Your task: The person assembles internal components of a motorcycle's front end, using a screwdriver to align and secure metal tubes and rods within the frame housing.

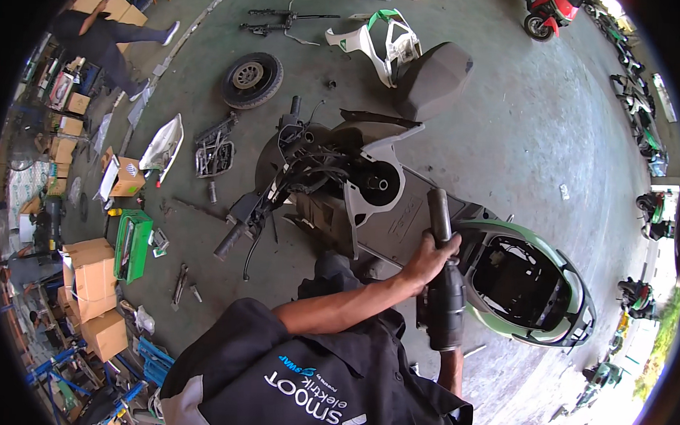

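In front of my chest is a black power tool [445, 310], which looks like an impact wrench, with a long dark metal socket [439, 214] at its front pointing away from me. My left hand [430, 261] is closed around the base of that socket, where it meets the tool body. Behind the tool's rear end my right forearm [452, 370] shows; the hand there is hidden by the tool. Just beyond lies a partly stripped scooter, with its handlebar [238, 228], grey footboard [391, 218] and green rear body shell [529, 279] around an opening.
On the floor lie a wheel [252, 80], a dark seat [437, 79], a white-green fairing [376, 41] and a white panel [162, 148]. At left stand a green crate [133, 246] and cardboard boxes [90, 279]. Another person [99, 39] walks at far left; a red scooter [551, 14] stands far right.
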`<action>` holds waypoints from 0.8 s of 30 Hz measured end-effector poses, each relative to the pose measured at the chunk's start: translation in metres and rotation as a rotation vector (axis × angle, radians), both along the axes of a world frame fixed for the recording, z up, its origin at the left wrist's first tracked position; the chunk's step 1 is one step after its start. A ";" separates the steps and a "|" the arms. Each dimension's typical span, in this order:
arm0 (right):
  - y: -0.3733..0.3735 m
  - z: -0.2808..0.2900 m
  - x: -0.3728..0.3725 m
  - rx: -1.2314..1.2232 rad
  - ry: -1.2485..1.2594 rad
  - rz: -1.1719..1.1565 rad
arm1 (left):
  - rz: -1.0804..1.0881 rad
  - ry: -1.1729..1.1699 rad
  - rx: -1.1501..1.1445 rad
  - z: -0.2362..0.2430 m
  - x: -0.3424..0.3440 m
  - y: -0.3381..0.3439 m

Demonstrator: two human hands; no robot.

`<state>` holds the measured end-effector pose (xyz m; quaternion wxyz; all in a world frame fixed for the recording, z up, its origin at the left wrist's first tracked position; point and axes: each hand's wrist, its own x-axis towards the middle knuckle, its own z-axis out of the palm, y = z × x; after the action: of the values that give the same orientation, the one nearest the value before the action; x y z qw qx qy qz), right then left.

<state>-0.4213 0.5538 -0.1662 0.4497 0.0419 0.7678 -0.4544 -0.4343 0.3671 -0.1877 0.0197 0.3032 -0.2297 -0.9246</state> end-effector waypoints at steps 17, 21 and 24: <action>-0.096 -0.003 -0.074 -0.219 0.341 0.737 | -0.203 -0.649 -1.008 -0.126 0.169 0.059; -0.201 -0.011 -0.124 -0.342 0.926 0.850 | -0.068 -0.717 -0.746 -0.135 0.205 0.076; -0.258 -0.067 -0.142 -0.040 1.293 1.172 | 0.113 -0.732 -0.591 -0.119 0.249 0.081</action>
<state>-0.5633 0.2957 -0.2329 0.0876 -0.6338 0.7623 -0.0981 -0.1855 0.4485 -0.3068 0.0732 0.6025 -0.4581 -0.6494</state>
